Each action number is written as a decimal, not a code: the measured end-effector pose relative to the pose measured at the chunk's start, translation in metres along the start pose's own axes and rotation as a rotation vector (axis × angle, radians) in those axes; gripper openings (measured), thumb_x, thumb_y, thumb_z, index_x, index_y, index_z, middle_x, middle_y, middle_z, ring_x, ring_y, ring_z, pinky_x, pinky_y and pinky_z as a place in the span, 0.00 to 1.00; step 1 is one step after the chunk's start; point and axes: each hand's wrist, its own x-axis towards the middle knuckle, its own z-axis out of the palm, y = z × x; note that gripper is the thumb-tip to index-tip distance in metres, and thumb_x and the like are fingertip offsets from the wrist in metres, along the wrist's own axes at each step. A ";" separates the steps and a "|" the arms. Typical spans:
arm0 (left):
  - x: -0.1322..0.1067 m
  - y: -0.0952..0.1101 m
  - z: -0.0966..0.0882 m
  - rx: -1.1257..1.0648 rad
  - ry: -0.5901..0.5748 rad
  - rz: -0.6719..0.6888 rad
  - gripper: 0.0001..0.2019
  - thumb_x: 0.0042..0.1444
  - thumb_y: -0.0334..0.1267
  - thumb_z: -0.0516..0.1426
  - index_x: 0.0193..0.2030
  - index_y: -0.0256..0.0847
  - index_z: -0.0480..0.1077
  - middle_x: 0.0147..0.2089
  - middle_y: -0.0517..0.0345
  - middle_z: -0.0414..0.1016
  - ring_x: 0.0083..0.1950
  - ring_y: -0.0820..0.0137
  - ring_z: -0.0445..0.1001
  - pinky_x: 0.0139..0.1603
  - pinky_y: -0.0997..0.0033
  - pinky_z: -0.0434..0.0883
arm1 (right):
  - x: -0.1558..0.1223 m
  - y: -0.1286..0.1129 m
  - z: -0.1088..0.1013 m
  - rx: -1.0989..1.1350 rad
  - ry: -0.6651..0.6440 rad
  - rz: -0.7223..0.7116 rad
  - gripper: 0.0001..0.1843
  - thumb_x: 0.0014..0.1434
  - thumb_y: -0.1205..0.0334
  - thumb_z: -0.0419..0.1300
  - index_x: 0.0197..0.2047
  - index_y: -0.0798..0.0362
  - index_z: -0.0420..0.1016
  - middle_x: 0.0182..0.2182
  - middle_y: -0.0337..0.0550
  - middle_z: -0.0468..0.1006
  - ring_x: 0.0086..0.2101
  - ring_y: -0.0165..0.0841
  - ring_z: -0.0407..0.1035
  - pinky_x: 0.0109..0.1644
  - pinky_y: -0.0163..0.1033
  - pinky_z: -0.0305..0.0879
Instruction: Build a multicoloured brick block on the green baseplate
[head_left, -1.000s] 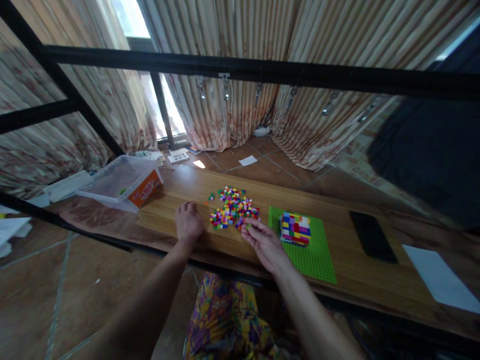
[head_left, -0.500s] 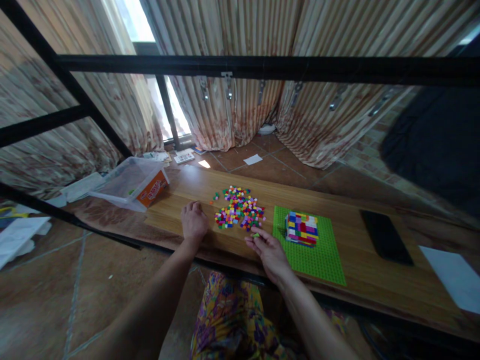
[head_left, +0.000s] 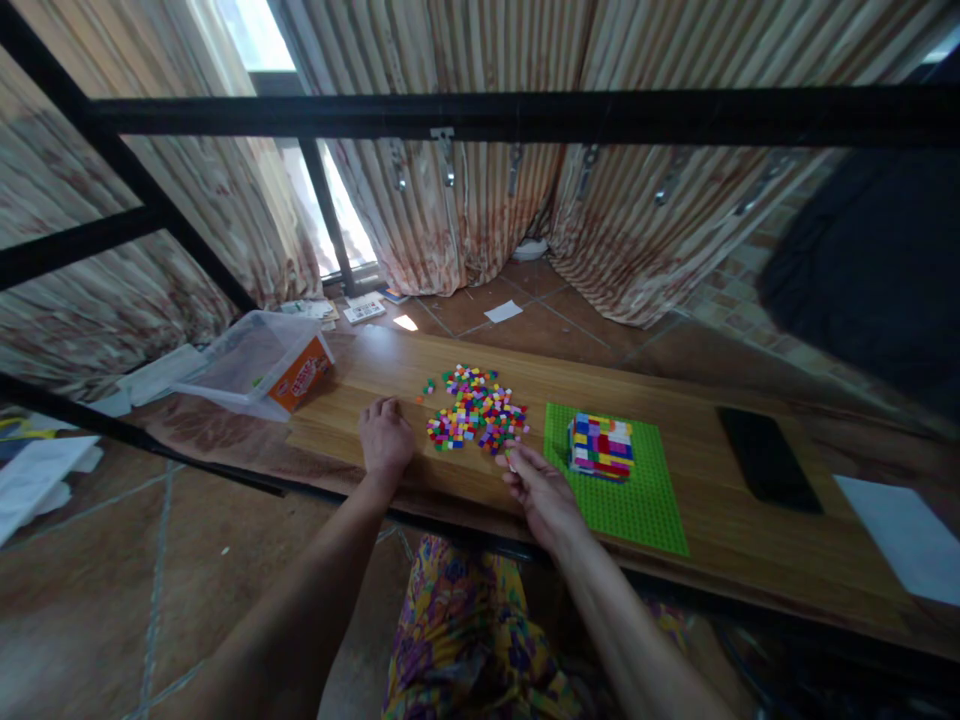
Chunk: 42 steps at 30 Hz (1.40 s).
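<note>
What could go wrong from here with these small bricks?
1. The brick pinched in the right hand is tiny and near the edge of the table; it may slip and drop off.
2. The pile lies loose beside the left hand; a careless sweep could scatter it.

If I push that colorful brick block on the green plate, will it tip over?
Probably not: the brick block looks squat, wider than tall, and seems pressed onto the studded green baseplate. A push would more likely slide plate and block together across the smooth wooden table.
</note>
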 end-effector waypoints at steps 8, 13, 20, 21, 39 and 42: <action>0.001 0.000 -0.001 -0.016 0.001 0.001 0.15 0.57 0.29 0.49 0.46 0.38 0.73 0.48 0.45 0.74 0.51 0.56 0.69 0.55 0.56 0.64 | -0.004 -0.001 0.003 0.103 -0.174 0.017 0.15 0.43 0.60 0.73 0.34 0.51 0.76 0.33 0.38 0.82 0.27 0.23 0.72 0.29 0.27 0.69; 0.002 -0.001 -0.001 -0.013 -0.011 0.009 0.15 0.58 0.30 0.48 0.45 0.37 0.73 0.48 0.44 0.74 0.51 0.55 0.69 0.56 0.56 0.64 | -0.010 -0.006 0.006 0.127 -0.201 0.051 0.18 0.42 0.57 0.74 0.36 0.51 0.75 0.34 0.39 0.82 0.26 0.26 0.74 0.26 0.29 0.69; 0.001 0.000 -0.002 -0.038 -0.014 -0.006 0.15 0.57 0.30 0.48 0.46 0.36 0.73 0.49 0.42 0.74 0.52 0.54 0.68 0.56 0.55 0.64 | -0.011 -0.010 0.009 0.167 -0.255 0.021 0.14 0.46 0.58 0.72 0.34 0.52 0.75 0.33 0.38 0.82 0.24 0.22 0.72 0.25 0.25 0.68; 0.001 0.000 -0.002 -0.038 -0.013 -0.009 0.15 0.57 0.30 0.48 0.46 0.36 0.73 0.49 0.42 0.74 0.52 0.54 0.68 0.56 0.54 0.64 | -0.011 -0.010 0.009 0.170 -0.258 0.020 0.14 0.46 0.58 0.72 0.34 0.51 0.75 0.32 0.37 0.82 0.24 0.23 0.72 0.25 0.26 0.68; 0.001 0.001 -0.004 -0.027 0.003 0.003 0.15 0.57 0.30 0.48 0.46 0.36 0.74 0.47 0.45 0.75 0.50 0.55 0.69 0.55 0.57 0.65 | -0.008 -0.011 0.007 0.187 -0.266 0.086 0.15 0.46 0.59 0.72 0.39 0.51 0.78 0.33 0.39 0.81 0.29 0.24 0.72 0.29 0.27 0.68; 0.001 0.000 -0.003 -0.019 0.006 0.007 0.15 0.57 0.31 0.49 0.46 0.35 0.74 0.48 0.45 0.75 0.50 0.55 0.69 0.55 0.57 0.65 | -0.007 -0.011 0.009 0.186 -0.246 0.068 0.15 0.45 0.57 0.72 0.36 0.53 0.77 0.27 0.36 0.76 0.24 0.21 0.66 0.25 0.25 0.64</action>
